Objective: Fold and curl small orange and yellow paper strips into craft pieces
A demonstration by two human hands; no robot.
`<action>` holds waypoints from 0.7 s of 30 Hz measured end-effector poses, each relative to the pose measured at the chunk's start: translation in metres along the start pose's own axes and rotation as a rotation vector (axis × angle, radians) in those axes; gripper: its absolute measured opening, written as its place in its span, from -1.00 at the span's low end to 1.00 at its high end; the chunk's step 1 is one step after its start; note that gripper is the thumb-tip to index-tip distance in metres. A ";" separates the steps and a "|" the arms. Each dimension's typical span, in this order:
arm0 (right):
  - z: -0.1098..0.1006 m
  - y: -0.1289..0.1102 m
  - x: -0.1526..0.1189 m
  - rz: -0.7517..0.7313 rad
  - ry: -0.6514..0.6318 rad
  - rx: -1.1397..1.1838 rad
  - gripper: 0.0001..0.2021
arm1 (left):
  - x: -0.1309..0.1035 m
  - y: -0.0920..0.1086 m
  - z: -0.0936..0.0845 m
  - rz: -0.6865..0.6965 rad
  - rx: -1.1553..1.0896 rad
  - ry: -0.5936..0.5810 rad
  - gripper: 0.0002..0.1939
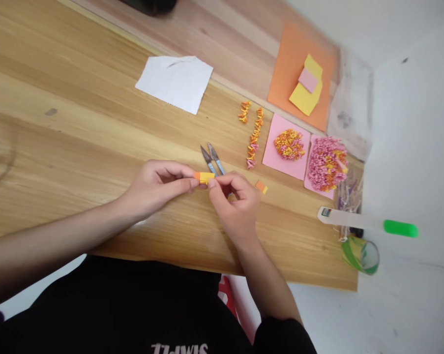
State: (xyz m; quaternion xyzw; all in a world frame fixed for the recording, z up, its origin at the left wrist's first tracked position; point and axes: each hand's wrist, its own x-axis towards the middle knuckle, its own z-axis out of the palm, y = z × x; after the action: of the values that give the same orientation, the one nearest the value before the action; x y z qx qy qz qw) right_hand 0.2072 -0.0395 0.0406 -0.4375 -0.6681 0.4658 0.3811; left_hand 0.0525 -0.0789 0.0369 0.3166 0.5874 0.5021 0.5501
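A small orange and yellow paper strip (206, 178) is stretched between my two hands above the wooden table. My left hand (162, 187) pinches its orange end between thumb and fingers. At the yellow end, my right hand (236, 199) pinches the strip with thumb and forefinger. Blue-handled thread snips (213, 160) lie just beyond the strip, blades apart, their handles partly hidden by my right hand. Another small orange and yellow piece (261, 186) rests on the table to the right of my right hand.
White paper (175, 82) lies beyond my hands. Rows of curled orange pieces (256, 132) sit near pink sheets (277, 157) bearing piles of small pieces. Farther back is an orange sheet (281, 83). A green-tipped white tool (354, 219) and a tape roll (371, 258) are at the right edge.
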 end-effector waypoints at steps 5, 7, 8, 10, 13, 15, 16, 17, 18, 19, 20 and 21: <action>0.000 -0.001 0.000 -0.002 -0.004 -0.021 -0.84 | 0.001 0.000 0.001 0.013 0.013 -0.007 -0.87; 0.000 -0.001 -0.001 -0.009 0.001 -0.022 -0.84 | 0.001 -0.001 0.001 0.031 0.017 -0.006 -0.88; 0.000 -0.001 -0.001 -0.013 0.004 -0.023 -0.84 | 0.001 -0.001 0.001 0.039 0.021 -0.005 -0.88; 0.000 0.000 -0.001 -0.028 0.008 -0.029 -0.84 | 0.001 -0.001 0.002 0.055 0.034 0.001 -0.87; 0.001 0.001 0.000 -0.066 0.023 -0.044 -0.84 | 0.001 -0.001 0.002 0.070 0.059 0.011 -0.84; 0.001 0.001 0.000 -0.091 0.032 -0.056 -0.84 | 0.001 0.000 0.003 0.076 0.062 0.013 -0.84; 0.002 0.001 0.001 -0.100 0.034 -0.063 -0.84 | 0.001 0.000 0.003 0.079 0.059 0.013 -0.84; 0.002 0.001 0.001 -0.107 0.034 -0.071 -0.84 | 0.001 0.000 0.003 0.083 0.056 0.012 -0.85; 0.002 0.001 0.001 -0.115 0.034 -0.077 -0.83 | 0.000 0.001 0.004 0.087 0.054 0.012 -0.85; 0.002 0.001 0.000 -0.122 0.034 -0.081 -0.83 | 0.000 0.001 0.004 0.090 0.055 0.011 -0.86; 0.002 0.001 0.000 -0.129 0.033 -0.083 -0.83 | 0.000 0.001 0.004 0.091 0.057 0.011 -0.86; 0.002 0.001 0.000 -0.134 0.032 -0.083 -0.83 | 0.000 0.001 0.004 0.090 0.061 0.011 -0.85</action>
State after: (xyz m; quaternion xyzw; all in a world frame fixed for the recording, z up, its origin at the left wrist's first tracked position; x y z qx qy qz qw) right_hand 0.2058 -0.0399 0.0395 -0.4147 -0.7084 0.4043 0.4034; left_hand 0.0562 -0.0770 0.0386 0.3566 0.5908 0.5100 0.5135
